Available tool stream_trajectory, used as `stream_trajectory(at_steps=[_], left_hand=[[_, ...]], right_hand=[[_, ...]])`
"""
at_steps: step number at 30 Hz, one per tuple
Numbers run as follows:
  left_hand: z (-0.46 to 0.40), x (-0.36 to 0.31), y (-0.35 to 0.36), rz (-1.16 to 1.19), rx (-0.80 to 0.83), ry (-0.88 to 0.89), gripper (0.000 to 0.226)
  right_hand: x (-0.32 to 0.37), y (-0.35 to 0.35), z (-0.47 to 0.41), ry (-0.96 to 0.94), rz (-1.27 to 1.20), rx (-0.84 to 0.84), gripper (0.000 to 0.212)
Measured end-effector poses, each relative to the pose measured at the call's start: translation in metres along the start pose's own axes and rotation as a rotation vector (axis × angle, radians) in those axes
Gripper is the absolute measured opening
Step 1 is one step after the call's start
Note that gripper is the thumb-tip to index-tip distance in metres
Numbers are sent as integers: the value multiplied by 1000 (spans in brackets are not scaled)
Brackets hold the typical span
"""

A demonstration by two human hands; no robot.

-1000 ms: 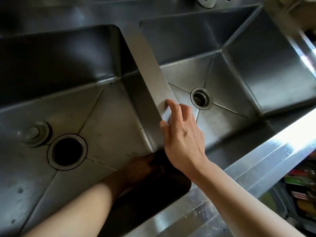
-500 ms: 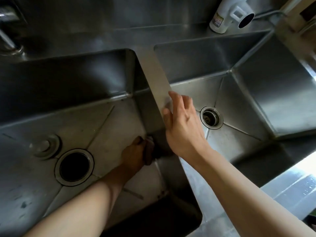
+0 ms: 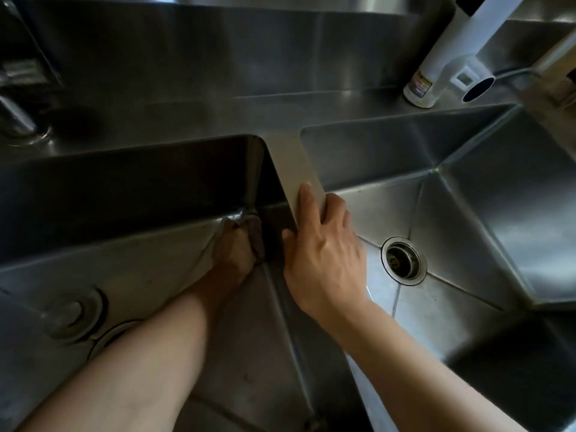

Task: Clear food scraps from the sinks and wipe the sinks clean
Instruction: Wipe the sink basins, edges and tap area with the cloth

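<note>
I'm working down in the left stainless steel sink basin (image 3: 134, 275), left hand (image 3: 232, 254) pressed into the far corner where the back wall meets the divider wall; fingers are curling round a dark wad (image 3: 256, 241), a cloth or scourer by the look of it, too shadowed to call which; grip is closed on it, not spread flat; holding it bunched so the edge gets into the seam, which is where I'd expect residue to be sitting.

Right hand (image 3: 324, 257) is bracing on the flat steel divider strip (image 3: 296, 169) between the two basins; fingers are lying straight along the top, thumb dropping over the left-basin side; it's gripping nothing, just taking my weight while I'm leaning in and reaching low.

Right stainless steel sink basin (image 3: 467, 213) is looking bare, round drain with strainer (image 3: 403, 260) open at the bottom; no scraps showing there; a few faint specks on the floor, can't say if dirt or glare.

In the left basin my forearm is covering most of the large drain opening (image 3: 109, 335); a round metal stopper (image 3: 74, 310) is lying beside it on the basin floor, pulled out.

White cylindrical bottle (image 3: 436, 63) is standing on the back ledge of the worktop, well clear of both hands.

Judgement: scraps look cleared; I'm on the wiping stage, left basin not yet finished, right basin to follow.
</note>
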State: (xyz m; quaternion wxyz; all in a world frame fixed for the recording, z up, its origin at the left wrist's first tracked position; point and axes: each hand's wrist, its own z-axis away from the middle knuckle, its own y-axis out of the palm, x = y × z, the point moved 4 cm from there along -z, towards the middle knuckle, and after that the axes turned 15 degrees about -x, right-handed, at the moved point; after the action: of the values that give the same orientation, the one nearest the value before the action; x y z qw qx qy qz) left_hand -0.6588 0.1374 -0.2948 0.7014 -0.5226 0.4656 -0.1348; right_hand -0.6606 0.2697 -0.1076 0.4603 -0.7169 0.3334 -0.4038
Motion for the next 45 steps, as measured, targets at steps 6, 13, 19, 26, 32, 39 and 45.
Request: stream_trajectory(at_steps=[6,13,19,26,32,39,45], left_hand=[[-32,2,1,-140,-55,18,38],[-34,5,-7,-140,68,-109,51],[-24,47,-34,-151,33,-160,48],[-7,93,-76,-146,-28,-220,34],[9,92,-109,9,80,-208,41],[45,65,-147,668,187,-253,42],[75,67,-162,717,229,-318,47]], right_hand=[[0,6,-2,0,29,-44,61],[-5,4,-4,12,35,-16,60],[-4,3,-5,10,54,-17,54],[1,1,-4,23,103,-20,51],[35,-10,11,-91,101,-74,62],[97,15,42,38,-344,295,62],[121,59,49,525,-931,499,50]])
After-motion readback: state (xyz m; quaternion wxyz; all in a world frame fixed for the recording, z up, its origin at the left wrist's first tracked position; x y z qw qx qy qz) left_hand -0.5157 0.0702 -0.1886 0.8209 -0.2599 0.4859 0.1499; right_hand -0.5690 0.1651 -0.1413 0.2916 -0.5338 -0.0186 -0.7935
